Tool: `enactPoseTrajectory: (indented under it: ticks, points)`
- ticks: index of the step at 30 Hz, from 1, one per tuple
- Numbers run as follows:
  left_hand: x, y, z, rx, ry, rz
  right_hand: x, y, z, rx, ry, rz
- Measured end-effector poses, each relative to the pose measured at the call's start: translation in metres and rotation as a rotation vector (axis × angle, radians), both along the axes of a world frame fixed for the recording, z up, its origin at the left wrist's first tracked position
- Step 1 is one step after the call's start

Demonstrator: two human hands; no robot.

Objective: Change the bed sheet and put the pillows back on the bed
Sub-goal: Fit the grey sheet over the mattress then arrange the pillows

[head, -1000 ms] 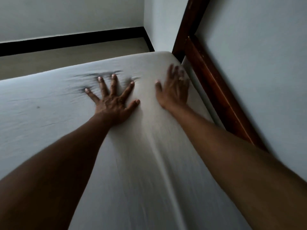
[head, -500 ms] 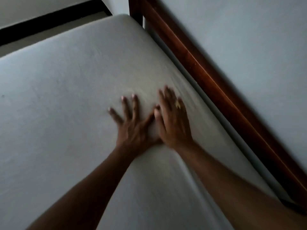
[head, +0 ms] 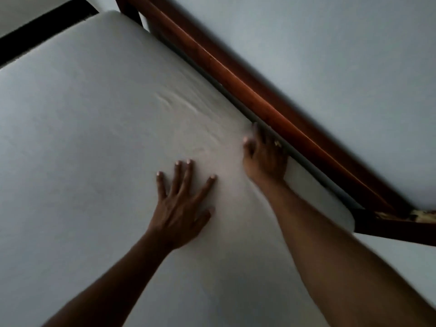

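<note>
A white bed sheet (head: pixel 82 128) covers the mattress and fills most of the view. My left hand (head: pixel 181 206) lies flat on it with fingers spread, pressing the cloth. My right hand (head: pixel 265 154) is at the mattress's right edge, next to the wooden bed frame (head: pixel 250 90); its fingers reach over the edge and their tips are hidden and blurred. A few small creases (head: pixel 174 102) run in the sheet beyond my hands. No pillows are in view.
The dark red-brown wooden frame rail runs diagonally along the mattress's right side, tight against a pale wall (head: pixel 330 55). A black skirting board (head: pixel 35 27) and a strip of floor show at the top left. The mattress corner (head: pixel 344 215) ends at the lower right.
Both hands have slid back toward me along the sheet. They were side by side half a second ago; now the right hand has moved out to the mattress edge by the frame.
</note>
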State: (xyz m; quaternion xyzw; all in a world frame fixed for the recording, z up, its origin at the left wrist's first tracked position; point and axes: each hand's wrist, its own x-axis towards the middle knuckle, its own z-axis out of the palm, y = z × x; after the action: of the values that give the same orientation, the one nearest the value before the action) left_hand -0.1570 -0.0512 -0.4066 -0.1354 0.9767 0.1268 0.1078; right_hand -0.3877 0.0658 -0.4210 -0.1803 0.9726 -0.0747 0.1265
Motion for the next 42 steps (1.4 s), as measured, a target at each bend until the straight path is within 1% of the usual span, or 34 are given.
enactPoseTrajectory:
  ticks: [2,3,4,5,7,9,10,11,12,14,16,18,19,21,22,24,25,26,28,29,30,31,33,34,35,36,37,38,39,40,41,42]
  points:
    - [-0.020,0.003,-0.005,-0.015,0.007,0.010,-0.030,-0.001,0.003,-0.026,-0.238,-0.163]
    - [-0.036,0.002,-0.007,-0.022,0.015,0.021,-0.035,0.000,0.004,-0.021,-0.294,-0.187]
    - [-0.052,0.004,-0.010,-0.037,0.014,0.036,-0.030,0.004,0.007,0.002,-0.278,-0.151]
    - [-0.068,0.004,-0.012,-0.052,0.006,0.052,-0.016,0.010,0.008,0.017,-0.184,-0.069]
    - [-0.103,0.004,-0.010,-0.084,-0.026,0.077,0.040,0.036,0.017,-0.079,0.006,0.146]
    - [-0.136,0.001,-0.006,-0.107,-0.064,0.084,0.112,0.078,0.028,-0.171,0.032,0.414]
    - [-0.150,-0.003,-0.003,-0.104,-0.088,0.085,0.135,0.100,0.029,-0.164,0.001,0.516]
    - [-0.163,-0.003,-0.001,-0.093,-0.120,0.077,0.142,0.125,0.024,-0.124,0.002,0.563]
    - [-0.169,-0.001,0.001,-0.074,-0.135,0.072,0.134,0.144,0.018,-0.091,0.028,0.548]
    - [-0.162,0.016,0.005,-0.011,-0.076,0.065,0.100,0.166,0.008,-0.059,0.107,0.328]
    - [-0.127,0.049,0.011,0.046,0.048,0.105,0.070,0.168,0.006,-0.033,0.121,0.163]
    - [-0.074,0.085,0.009,0.097,0.144,0.151,0.064,0.163,0.000,-0.009,0.134,0.126]
    - [-0.046,0.106,0.008,0.123,0.142,0.126,0.063,0.164,-0.003,-0.012,0.138,0.107]
    - [-0.006,0.138,0.001,0.102,0.078,-0.018,0.050,0.165,-0.001,-0.028,0.126,0.019]
    - [0.000,0.148,-0.003,0.074,0.044,-0.080,0.039,0.164,0.000,-0.034,0.109,-0.055]
    - [-0.016,0.161,-0.006,0.027,0.026,-0.080,0.028,0.161,0.006,-0.052,0.044,-0.166]
    - [-0.033,0.164,-0.007,0.000,0.040,-0.059,0.033,0.161,0.009,-0.069,0.049,-0.152]
    - [-0.049,0.168,-0.009,-0.005,0.047,-0.043,0.048,0.169,0.010,-0.079,0.082,-0.082]
    - [-0.075,0.171,-0.013,-0.011,0.049,-0.028,0.086,0.193,0.011,-0.064,0.120,0.148]
    - [-0.083,0.173,-0.015,-0.008,0.045,-0.041,0.098,0.211,0.009,-0.032,0.120,0.198]
    - [-0.086,0.173,-0.015,0.002,0.043,-0.067,0.100,0.229,0.006,0.005,0.129,0.163]
    - [-0.084,0.170,-0.015,0.024,0.045,-0.104,0.099,0.238,0.005,0.019,0.127,0.034]
    - [-0.072,0.157,-0.010,0.092,0.082,-0.177,0.089,0.238,0.007,0.017,0.095,-0.319]
    - [-0.060,0.151,-0.006,0.128,0.109,-0.179,0.094,0.230,0.011,0.029,0.076,-0.405]
    - [-0.045,0.146,-0.004,0.148,0.140,-0.145,0.105,0.219,0.015,0.034,0.088,-0.386]
    - [-0.027,0.142,-0.002,0.157,0.167,-0.080,0.123,0.208,0.020,0.034,0.119,-0.270]
    - [-0.007,0.138,0.000,0.160,0.186,0.002,0.142,0.197,0.024,0.019,0.134,-0.078]
    - [0.011,0.136,0.000,0.154,0.198,0.088,0.158,0.192,0.026,-0.008,0.115,0.158]
    - [0.031,0.134,0.001,0.142,0.199,0.164,0.169,0.190,0.026,-0.037,0.086,0.398]
    - [0.046,0.133,0.001,0.123,0.189,0.217,0.168,0.192,0.023,-0.055,0.076,0.576]
    - [0.066,0.128,0.000,0.097,0.166,0.262,0.165,0.194,0.015,-0.053,0.093,0.630]
    - [0.084,0.123,-0.001,0.077,0.145,0.301,0.160,0.196,0.006,-0.017,0.127,0.540]
